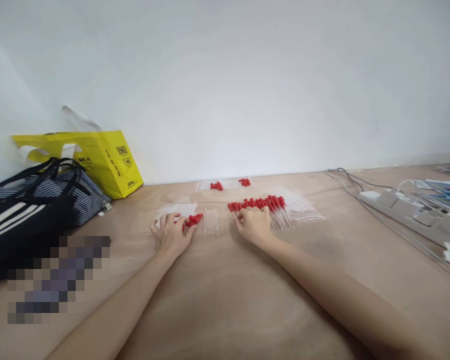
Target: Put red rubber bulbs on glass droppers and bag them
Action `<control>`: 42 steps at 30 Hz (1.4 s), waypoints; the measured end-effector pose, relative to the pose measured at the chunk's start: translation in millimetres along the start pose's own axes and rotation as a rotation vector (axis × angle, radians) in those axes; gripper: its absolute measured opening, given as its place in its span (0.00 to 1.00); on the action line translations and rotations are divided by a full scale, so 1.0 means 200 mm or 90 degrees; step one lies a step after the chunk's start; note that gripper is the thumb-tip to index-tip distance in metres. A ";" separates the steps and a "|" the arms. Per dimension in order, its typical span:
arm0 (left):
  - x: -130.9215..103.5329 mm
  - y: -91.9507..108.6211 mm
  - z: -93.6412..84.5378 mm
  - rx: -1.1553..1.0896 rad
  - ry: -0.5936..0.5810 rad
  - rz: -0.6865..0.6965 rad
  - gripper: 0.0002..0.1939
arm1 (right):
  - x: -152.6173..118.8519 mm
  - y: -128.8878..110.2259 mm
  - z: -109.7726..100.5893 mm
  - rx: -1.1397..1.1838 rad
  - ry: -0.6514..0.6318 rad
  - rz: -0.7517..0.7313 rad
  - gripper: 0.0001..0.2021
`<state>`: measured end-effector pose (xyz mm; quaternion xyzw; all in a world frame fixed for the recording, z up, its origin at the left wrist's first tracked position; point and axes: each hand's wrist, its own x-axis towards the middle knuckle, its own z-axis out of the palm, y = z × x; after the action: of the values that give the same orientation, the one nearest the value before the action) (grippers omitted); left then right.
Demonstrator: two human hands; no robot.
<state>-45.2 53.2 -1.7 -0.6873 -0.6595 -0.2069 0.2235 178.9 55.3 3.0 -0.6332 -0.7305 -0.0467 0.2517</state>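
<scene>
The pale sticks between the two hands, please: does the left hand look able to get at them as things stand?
Probably yes: the pale sticks lie to the right of the left hand, and nothing appears to cover them, though some red pieces lie between.

the person's left hand (172,234) is spread over red pieces (195,219) beside a pale sheet (178,208). the right hand (254,225) bends its fingers at a slanted row of red-tipped sticks (281,212); whether either hand grips anything cannot be told. between the hands lies a small row of bare sticks (210,221). nearer the wall (270,90), two red clusters (216,186) sit on another sheet (231,184). on the table (217,300), a yellow bag (125,167), a striped bag (93,197) and a black bag (26,230) stand left, a white power strip (416,217) right.
</scene>
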 end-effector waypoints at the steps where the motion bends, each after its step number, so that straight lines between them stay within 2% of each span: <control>1: 0.00 0.00 0.00 0.010 0.011 0.017 0.10 | 0.02 -0.06 0.01 0.003 -0.029 -0.008 0.12; 5: 0.01 0.01 0.00 0.023 0.053 0.062 0.11 | 0.11 -0.23 0.06 0.022 -0.170 0.054 0.17; 8: 0.01 0.01 -0.01 0.033 0.085 0.074 0.10 | 0.17 -0.30 0.09 0.029 -0.222 0.087 0.18; 16: -0.02 -0.01 -0.10 0.058 0.170 0.104 0.09 | 0.21 -0.34 0.10 0.053 -0.277 0.085 0.16; 19: -0.04 0.02 -0.14 0.016 0.185 0.131 0.08 | 0.21 -0.35 0.10 0.057 -0.280 0.095 0.16; 22: -0.07 0.07 -0.17 -0.079 0.161 0.174 0.06 | 0.20 -0.35 0.07 0.059 -0.271 0.090 0.14; 25: -0.11 0.12 -0.18 -0.190 0.090 0.243 0.03 | 0.16 -0.30 0.03 0.068 -0.257 0.079 0.12; 28: -0.14 0.16 -0.18 -0.269 -0.003 0.321 0.03 | 0.08 -0.17 -0.03 0.096 -0.223 0.037 0.11; 31: -0.16 0.19 -0.17 -0.299 -0.065 0.346 0.05 | -0.04 0.01 -0.08 0.179 -0.103 -0.081 0.07; 34: -0.16 0.20 -0.15 -0.312 -0.090 0.353 0.08 | -0.16 0.17 -0.11 0.249 -0.069 -0.164 0.05; 36: -0.16 0.21 -0.13 -0.319 -0.100 0.352 0.09 | -0.21 0.24 -0.12 0.251 -0.057 -0.221 0.05; 39: -0.15 0.23 -0.11 -0.334 -0.095 0.331 0.07 | -0.25 0.27 -0.12 0.227 -0.044 -0.286 0.07; 42: -0.14 0.25 -0.10 -0.348 -0.082 0.311 0.07 | -0.27 0.24 -0.10 0.240 -0.040 -0.299 0.11</control>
<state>3.1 16.5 -3.4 -0.8704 -0.4090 -0.2721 0.0330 234.8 8.5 -15.3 -0.3903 -0.8601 0.0521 0.3243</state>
